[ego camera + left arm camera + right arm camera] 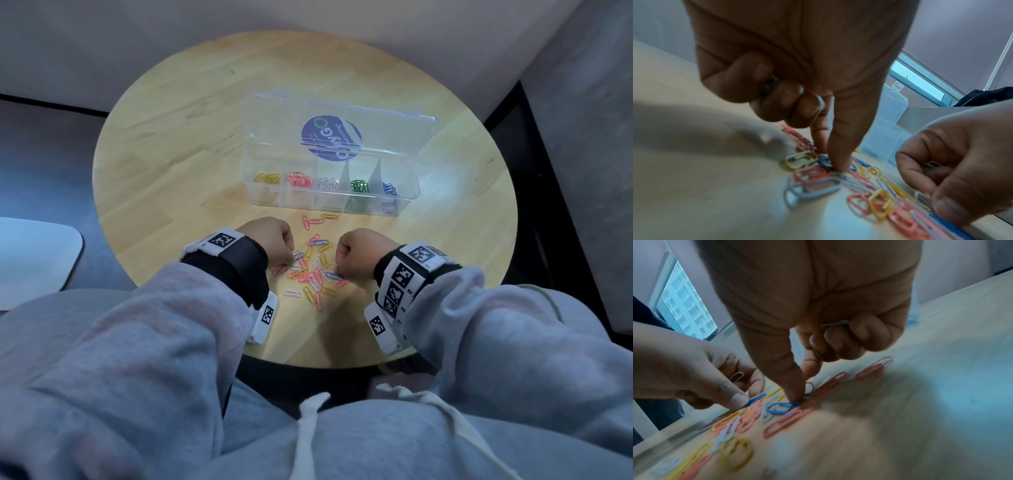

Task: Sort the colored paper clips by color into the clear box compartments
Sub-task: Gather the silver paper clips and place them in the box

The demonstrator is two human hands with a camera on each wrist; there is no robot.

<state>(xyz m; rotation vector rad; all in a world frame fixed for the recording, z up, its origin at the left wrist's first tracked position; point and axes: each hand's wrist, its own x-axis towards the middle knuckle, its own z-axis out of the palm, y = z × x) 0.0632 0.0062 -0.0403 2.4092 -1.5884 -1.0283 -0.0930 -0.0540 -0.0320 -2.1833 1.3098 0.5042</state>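
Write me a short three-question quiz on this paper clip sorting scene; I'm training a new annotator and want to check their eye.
1. True or false: the lid of the clear plastic compartment box on the round wooden table is shut.
2. Which colour fills the box's leftmost compartment in the head view? A) blue B) yellow C) green
3. Fill in: the loose pile of coloured paper clips lies between the left hand and the ____ hand.

Key: 1 false, the lid stands open; 2 B, the yellow clips; 3 right.
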